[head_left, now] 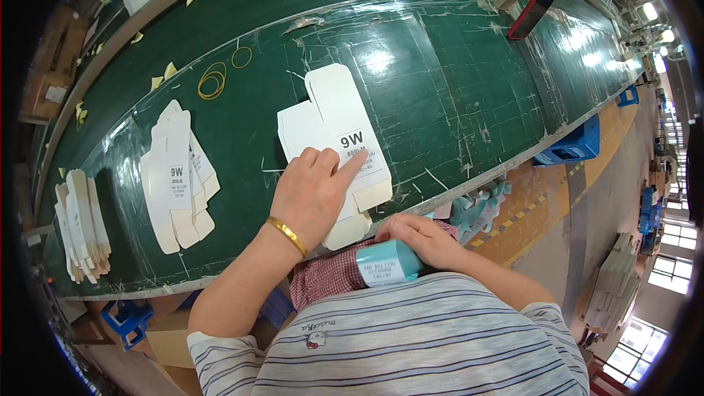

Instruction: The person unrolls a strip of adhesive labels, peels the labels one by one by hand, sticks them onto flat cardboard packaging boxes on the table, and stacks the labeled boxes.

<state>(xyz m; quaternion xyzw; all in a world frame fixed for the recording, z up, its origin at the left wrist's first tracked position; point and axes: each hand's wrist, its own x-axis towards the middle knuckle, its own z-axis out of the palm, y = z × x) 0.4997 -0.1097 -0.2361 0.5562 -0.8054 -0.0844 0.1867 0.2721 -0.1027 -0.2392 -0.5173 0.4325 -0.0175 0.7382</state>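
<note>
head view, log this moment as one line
left hand: on label of flat white carton | right hand: at teal label strip | more cartons: left side, green table

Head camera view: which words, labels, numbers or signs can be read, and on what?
Wording is located here, not copied.
White flat carton, under the left hand: bold dark characters; finer lines partly covered.
White carton stack: similar bold print; finer lines blurred.
Turquoise roll: white label, too small to read.
Striped shirt: small lettering above a motif.
</note>
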